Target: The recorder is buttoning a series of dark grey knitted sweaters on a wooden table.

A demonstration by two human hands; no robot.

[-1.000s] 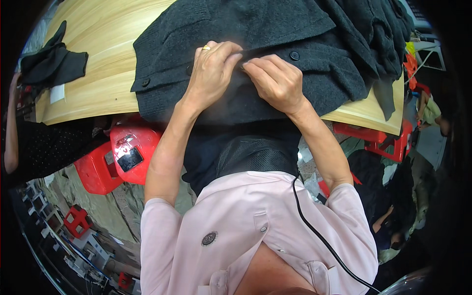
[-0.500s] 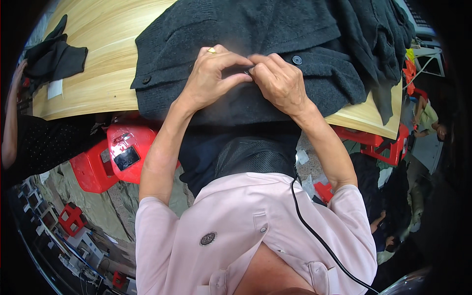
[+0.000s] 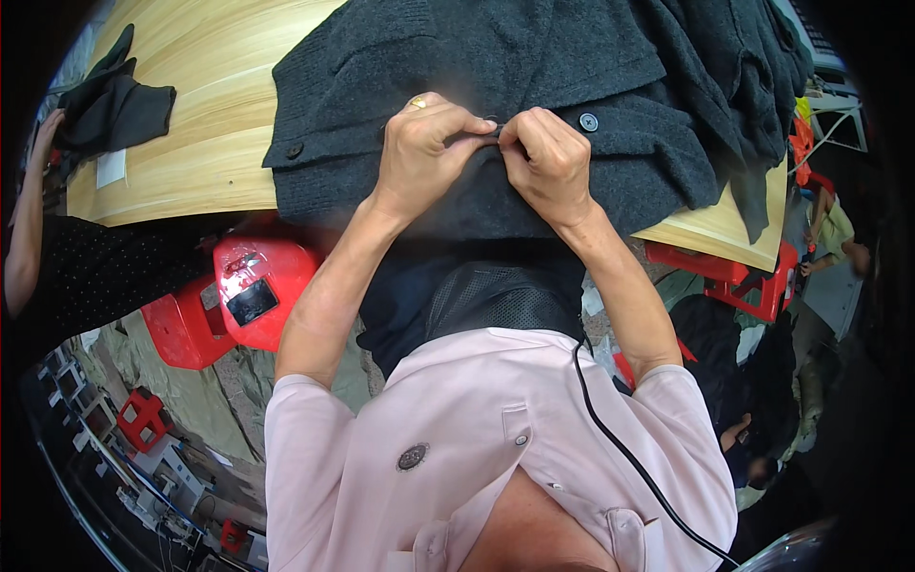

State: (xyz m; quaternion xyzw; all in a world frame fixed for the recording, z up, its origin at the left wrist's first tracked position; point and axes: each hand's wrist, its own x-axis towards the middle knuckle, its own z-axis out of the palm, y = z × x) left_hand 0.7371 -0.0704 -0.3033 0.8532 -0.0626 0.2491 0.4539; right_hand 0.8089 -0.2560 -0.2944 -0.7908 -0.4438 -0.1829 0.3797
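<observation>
A dark grey knitted cardigan (image 3: pixel 562 52) lies spread over the table, its button band running across in front of me. My left hand (image 3: pixel 419 157) is closed in a pinch at the band, a ring on one finger. Right beside it, my right hand (image 3: pixel 550 162) pinches the same spot, thumb and fingertips pressed together. The fingertips of both hands nearly meet there, and a small dark bit of the band shows between them; whether a button is in it I cannot make out. One dark button (image 3: pixel 588 122) sits just right of my right hand, another button (image 3: pixel 295 150) near the left hem.
The wooden table (image 3: pixel 219 105) extends left, where another person's hand (image 3: pixel 48 129) touches a dark cloth piece (image 3: pixel 124 114) beside a white paper (image 3: pixel 111 169). Red stools (image 3: pixel 272 305) stand below the table edge, one bearing a phone (image 3: pixel 251 303). A black cable (image 3: pixel 620 434) crosses my shirt.
My left thumb and index finger have drawn together into a pinch, closing the gap seen before. My right fingers have settled at the band. The whole view has shifted slightly.
</observation>
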